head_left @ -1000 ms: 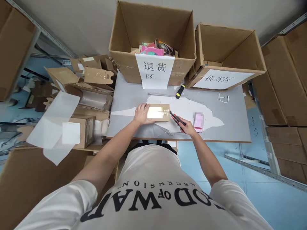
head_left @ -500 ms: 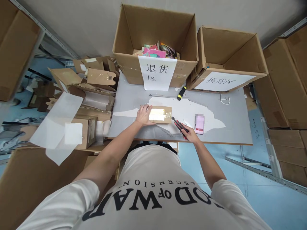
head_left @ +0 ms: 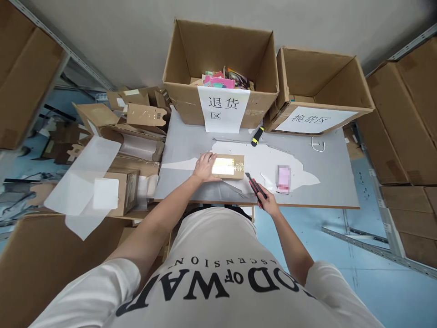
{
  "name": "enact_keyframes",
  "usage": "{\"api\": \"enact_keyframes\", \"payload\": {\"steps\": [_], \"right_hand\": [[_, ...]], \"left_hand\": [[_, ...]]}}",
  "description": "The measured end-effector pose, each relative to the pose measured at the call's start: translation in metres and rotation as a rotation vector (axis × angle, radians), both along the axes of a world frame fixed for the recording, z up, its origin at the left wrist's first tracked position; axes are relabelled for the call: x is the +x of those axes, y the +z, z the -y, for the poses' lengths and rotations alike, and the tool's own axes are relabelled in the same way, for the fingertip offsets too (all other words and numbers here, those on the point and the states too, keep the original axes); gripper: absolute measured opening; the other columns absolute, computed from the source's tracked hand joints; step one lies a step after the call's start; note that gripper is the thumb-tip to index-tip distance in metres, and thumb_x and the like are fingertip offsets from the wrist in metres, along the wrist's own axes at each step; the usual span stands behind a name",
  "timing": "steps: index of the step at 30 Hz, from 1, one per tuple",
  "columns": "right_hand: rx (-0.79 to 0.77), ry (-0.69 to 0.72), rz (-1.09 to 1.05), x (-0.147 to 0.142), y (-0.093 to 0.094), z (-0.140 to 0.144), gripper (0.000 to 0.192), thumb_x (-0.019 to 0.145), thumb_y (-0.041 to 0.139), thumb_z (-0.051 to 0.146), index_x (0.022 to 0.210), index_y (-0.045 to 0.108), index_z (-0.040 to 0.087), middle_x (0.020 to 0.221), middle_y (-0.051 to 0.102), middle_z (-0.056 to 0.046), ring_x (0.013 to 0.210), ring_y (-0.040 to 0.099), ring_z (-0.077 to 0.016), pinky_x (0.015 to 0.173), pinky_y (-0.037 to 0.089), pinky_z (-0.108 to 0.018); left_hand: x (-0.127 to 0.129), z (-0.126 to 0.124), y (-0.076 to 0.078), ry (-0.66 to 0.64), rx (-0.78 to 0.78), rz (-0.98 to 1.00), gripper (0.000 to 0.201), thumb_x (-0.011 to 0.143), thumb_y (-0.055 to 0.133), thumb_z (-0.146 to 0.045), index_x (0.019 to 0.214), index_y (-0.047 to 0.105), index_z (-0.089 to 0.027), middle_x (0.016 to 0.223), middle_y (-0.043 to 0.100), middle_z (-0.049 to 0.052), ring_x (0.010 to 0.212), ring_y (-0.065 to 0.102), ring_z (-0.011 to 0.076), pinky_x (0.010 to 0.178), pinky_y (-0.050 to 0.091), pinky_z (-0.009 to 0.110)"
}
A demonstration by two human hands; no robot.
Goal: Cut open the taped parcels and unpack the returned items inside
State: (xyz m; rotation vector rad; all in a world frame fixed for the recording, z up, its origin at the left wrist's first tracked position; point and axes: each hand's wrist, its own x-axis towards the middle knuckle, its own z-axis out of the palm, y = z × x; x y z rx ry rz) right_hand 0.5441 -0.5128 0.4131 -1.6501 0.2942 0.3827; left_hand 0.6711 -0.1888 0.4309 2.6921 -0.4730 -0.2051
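Head view: knife (head_left: 255,187) beside parcel (head_left: 228,166).

- Box (head_left: 228,166): matt brown cardboard; glossy clear tape is glaring on top.
- Knife (head_left: 255,186): red and black plastic, smooth.
- Table (head_left: 327,173): matt grey surface, peeling to white patches.
- Bins (head_left: 221,50): rough cardboard, carrying white paper labels (head_left: 223,109).

A grey counter (head_left: 327,177) with patches of peeled white surface stands against a plain pale wall (head_left: 136,41) at the top of the frame. Below it the floor (head_left: 385,282) is light blue. Metal shelving (head_left: 385,214) loaded with brown cartons lines the right edge, with more cartons stacked at the upper left.
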Motion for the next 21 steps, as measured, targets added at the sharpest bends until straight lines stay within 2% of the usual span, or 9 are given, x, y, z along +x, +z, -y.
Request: {"api": "enact_keyframes", "payload": {"steps": [4,7,10,12,14,17,19,21], "right_hand": [[0.075,-0.208,0.014,-0.003,0.001,0.009,0.078,0.078,0.06,0.052,0.146,0.031,0.026,0.088,0.067,-0.003,0.045,0.054,-0.0107,0.039,0.044,-0.027],[0.129,-0.288,0.018,0.003,0.0,0.003,0.082,0.077,0.062,0.048,0.147,0.023,0.031,0.098,0.065,-0.003,0.052,0.057,-0.0106,0.043,0.048,-0.026],[0.161,-0.338,0.074,0.016,-0.003,-0.02,0.068,0.075,0.065,0.047,0.135,0.039,0.028,0.105,0.063,-0.005,0.071,0.063,-0.0139,0.054,0.055,-0.028],[0.218,-0.401,0.084,0.026,-0.006,-0.039,0.053,0.074,0.067,0.048,0.118,0.051,0.025,0.105,0.063,-0.005,0.087,0.064,-0.0175,0.062,0.058,-0.031],[0.292,-0.464,0.066,0.034,-0.007,-0.056,0.044,0.073,0.067,0.048,0.107,0.053,0.025,0.107,0.064,-0.005,0.099,0.062,-0.0196,0.068,0.06,-0.033],[0.387,-0.482,-0.006,0.042,-0.009,-0.07,0.038,0.075,0.066,0.048,0.103,0.052,0.027,0.119,0.061,-0.005,0.111,0.058,-0.0212,0.071,0.061,-0.037],[0.44,-0.453,-0.056,0.042,-0.01,-0.074,0.037,0.076,0.066,0.047,0.103,0.051,0.028,0.126,0.058,-0.004,0.116,0.055,-0.0218,0.074,0.061,-0.039],[0.474,-0.42,-0.078,0.041,-0.01,-0.076,0.036,0.077,0.066,0.047,0.104,0.05,0.029,0.131,0.055,-0.002,0.119,0.055,-0.0221,0.075,0.061,-0.042]], "left_hand": [[0.002,-0.002,0.0,0.003,-0.034,-0.004,0.118,0.046,0.076,-0.068,0.144,0.032,-0.017,0.141,0.036,0.02,0.132,0.028,0.0404,0.104,0.033,0.052],[0.005,-0.004,0.0,-0.003,-0.099,-0.022,0.114,0.05,0.073,-0.069,0.143,0.034,-0.015,0.14,0.037,0.02,0.132,0.03,0.039,0.107,0.031,0.051],[0.008,-0.011,-0.001,0.057,-0.22,-0.056,0.096,0.068,0.062,-0.065,0.145,0.031,-0.015,0.147,0.032,0.018,0.137,0.028,0.0356,0.111,0.028,0.048],[0.011,-0.018,-0.004,0.167,-0.317,-0.07,0.084,0.078,0.052,-0.062,0.146,0.03,-0.016,0.152,0.026,0.016,0.141,0.022,0.0324,0.113,0.024,0.046],[0.013,-0.028,-0.008,0.305,-0.429,-0.113,0.075,0.084,0.043,-0.062,0.144,0.035,-0.018,0.153,0.028,0.013,0.143,0.022,0.0291,0.114,0.023,0.045],[0.014,-0.046,-0.013,0.467,-0.695,-0.337,0.071,0.088,0.025,-0.067,0.139,0.044,-0.022,0.148,0.04,0.012,0.136,0.037,0.0283,0.104,0.038,0.046],[0.015,-0.055,-0.015,0.509,-0.875,-0.512,0.073,0.088,0.016,-0.069,0.138,0.045,-0.025,0.148,0.039,0.012,0.132,0.043,0.0293,0.094,0.046,0.046],[0.017,-0.061,-0.016,0.513,-0.97,-0.612,0.075,0.086,0.015,-0.072,0.139,0.043,-0.027,0.151,0.034,0.012,0.131,0.044,0.0296,0.089,0.049,0.044]]}}
